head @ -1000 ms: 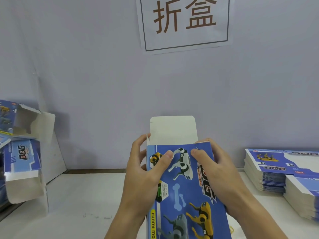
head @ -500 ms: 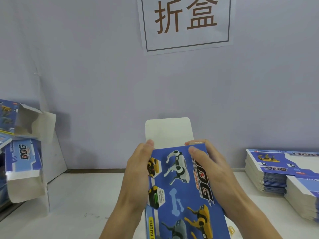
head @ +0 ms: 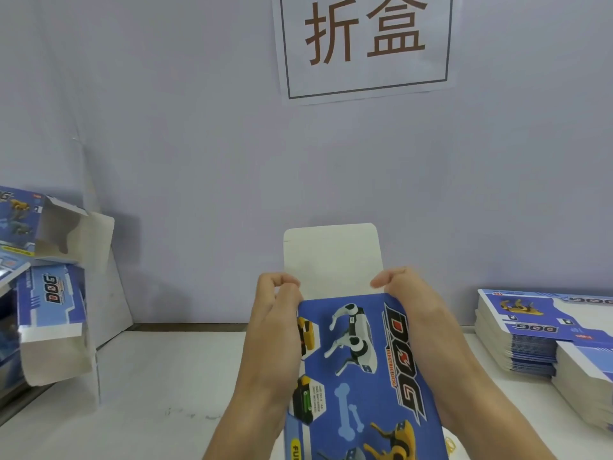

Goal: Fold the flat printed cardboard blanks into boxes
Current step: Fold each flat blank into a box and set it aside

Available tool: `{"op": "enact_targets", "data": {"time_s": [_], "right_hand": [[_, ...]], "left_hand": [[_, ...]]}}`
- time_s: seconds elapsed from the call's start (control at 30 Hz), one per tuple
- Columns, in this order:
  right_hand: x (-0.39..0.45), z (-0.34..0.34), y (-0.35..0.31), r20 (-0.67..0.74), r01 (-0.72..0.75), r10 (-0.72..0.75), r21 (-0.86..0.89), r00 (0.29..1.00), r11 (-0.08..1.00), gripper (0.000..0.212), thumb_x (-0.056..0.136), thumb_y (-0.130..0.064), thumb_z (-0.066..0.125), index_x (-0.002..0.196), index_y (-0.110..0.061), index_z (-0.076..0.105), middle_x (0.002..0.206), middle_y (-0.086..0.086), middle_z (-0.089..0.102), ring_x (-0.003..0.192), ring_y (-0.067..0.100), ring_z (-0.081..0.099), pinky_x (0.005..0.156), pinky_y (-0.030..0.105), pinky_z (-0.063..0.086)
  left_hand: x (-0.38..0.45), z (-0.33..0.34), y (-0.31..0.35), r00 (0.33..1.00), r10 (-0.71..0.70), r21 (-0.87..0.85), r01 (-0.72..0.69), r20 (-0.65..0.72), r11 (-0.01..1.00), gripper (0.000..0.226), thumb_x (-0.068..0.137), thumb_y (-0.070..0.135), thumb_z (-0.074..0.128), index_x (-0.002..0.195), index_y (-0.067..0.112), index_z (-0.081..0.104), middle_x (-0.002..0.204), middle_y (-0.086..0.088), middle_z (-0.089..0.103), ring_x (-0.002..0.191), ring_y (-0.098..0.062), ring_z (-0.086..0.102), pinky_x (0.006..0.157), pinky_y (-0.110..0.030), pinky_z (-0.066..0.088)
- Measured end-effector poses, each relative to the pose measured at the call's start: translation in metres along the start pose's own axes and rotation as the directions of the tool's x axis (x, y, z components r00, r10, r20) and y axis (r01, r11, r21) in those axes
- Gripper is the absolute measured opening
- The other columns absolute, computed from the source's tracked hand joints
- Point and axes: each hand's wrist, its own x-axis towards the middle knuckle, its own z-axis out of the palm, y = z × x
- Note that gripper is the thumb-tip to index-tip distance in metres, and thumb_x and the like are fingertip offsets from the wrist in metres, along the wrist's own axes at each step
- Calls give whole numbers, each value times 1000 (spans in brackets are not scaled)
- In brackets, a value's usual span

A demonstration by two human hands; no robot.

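At nine o'clock we see the folded boxes (head: 49, 293) heaped at the desk's left edge, blue print outside and dull grey-white card inside, their end flaps gaping. Toward the centre, our left hand (head: 277, 323) grips the left edge of the box in hand (head: 361, 370), fingers curled at its top corner; a second ago the thumb lay flat across the printed face, and it has since slid off to the side. The white flap (head: 331, 258), rounded at its corners and matte (unprinted card), stands up at twelve o'clock above the glossy blue panel with the dog pictures. Our right hand (head: 411, 307) grips the right edge likewise, its thumb tip now at the flap's base rather than on the panel. We judge that both hands have moved up to bend this flap down next. At three o'clock the stack of flat blanks (head: 537, 330) waits on the pale desk (head: 149, 393), thin sheets with crisp edges.
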Motion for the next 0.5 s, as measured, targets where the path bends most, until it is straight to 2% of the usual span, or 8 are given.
{"op": "enact_targets", "data": {"time_s": [0.07,0.17,0.27,0.33,0.37,0.4,0.43,0.5], "right_hand": [[-3,-5,3,40,77,-78,18,996,997,6,102,-6,45,107,-9,47,33,-7,53,27,1,51,32,12,38],[-2,-5,-1,-6,-30,31,154,999,988,45,91,-33,61,133,-22,45,63,-4,72,51,0,67,45,13,49],[-8,-2,-5,156,-149,130,117,979,982,66,72,-56,63,123,-14,58,88,7,78,76,25,76,73,41,61],[-4,0,-10,140,-135,120,102,983,986,73,68,-74,55,99,-9,63,68,0,75,60,12,72,87,44,59],[-2,-2,-11,130,-139,122,123,984,983,71,67,-79,52,86,-11,60,54,-4,70,47,6,67,81,34,60],[1,-1,-12,91,-154,139,182,986,971,60,75,-73,52,78,-13,56,48,-2,66,37,6,61,61,25,59],[-2,0,-13,69,-145,131,256,989,956,44,87,-56,53,77,-14,55,51,5,68,35,9,59,45,20,52],[4,1,-13,-12,-60,65,242,998,968,19,100,-30,49,90,-15,55,71,12,72,42,7,60,43,17,47]], "left_hand": [[2,-1,-1,999,-50,-35,50,2,998,13,99,39,45,108,29,47,73,-7,65,71,-21,66,64,-34,53],[5,-1,-4,997,-72,-16,72,-6,997,34,96,52,47,123,32,47,75,2,71,73,-5,71,61,-25,54],[6,2,-8,998,-59,-19,59,-2,998,39,97,53,44,119,24,58,76,8,73,72,-1,70,55,-15,52],[5,3,-8,999,-50,-30,50,-1,998,40,99,53,40,109,20,61,70,12,71,65,1,68,51,-11,48],[5,4,-9,998,-64,-41,64,2,997,40,100,52,38,108,20,62,76,10,74,68,-1,69,56,-14,50],[5,4,-9,997,-82,-62,83,6,995,39,101,49,38,110,21,64,84,5,76,74,-5,72,63,-20,52],[4,3,-8,996,-90,-84,90,8,992,35,102,45,37,113,25,63,88,1,77,79,-9,73,66,-26,54],[4,0,-5,997,-67,-82,65,-24,995,24,103,33,35,112,38,57,84,-3,76,76,-14,74,59,-28,58]]}}
